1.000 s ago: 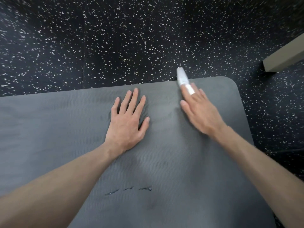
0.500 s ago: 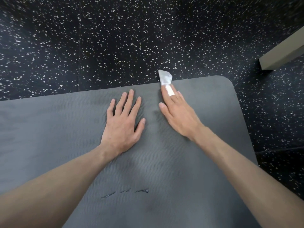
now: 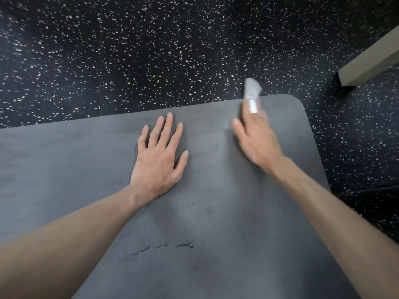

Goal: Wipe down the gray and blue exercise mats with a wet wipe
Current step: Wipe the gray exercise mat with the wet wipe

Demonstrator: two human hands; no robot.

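Your right hand (image 3: 258, 137) has the wet wipe (image 3: 251, 89) pinned under straight fingers, up at the far edge of the gray mat (image 3: 216, 212). The hand is smeared with motion, so I can't tell whether a finger or thumb curls round the wipe or whether it is only pressed flat. What shows is a pale wad poking out past the fingertips, with a strip of it lying over one finger, and the tip hanging over onto the speckled black floor (image 3: 151, 50).

Your left hand (image 3: 158, 157) is spread flat on the mat just beside the right, palm down, fingers straight and apart, holding nothing. It looks to be bracing the mat.

My read: you're mid-wipe on the gray mat, working the far strip near its rounded right corner (image 3: 298, 102). The wipe's long axis runs away from you, in line with your fingers, tip pointing at the floor beyond the edge. The mat's long axis runs left to right across the view, with this corner at its right end.

Next move, I'd judge, calls for pulling the wipe fully back onto the mat and sweeping the nearer ground. Three small dark marks (image 3: 162, 248) sit near you, between your forearms. No blue mat is in view. A pale beam (image 3: 371, 61) lies on the floor at far right.
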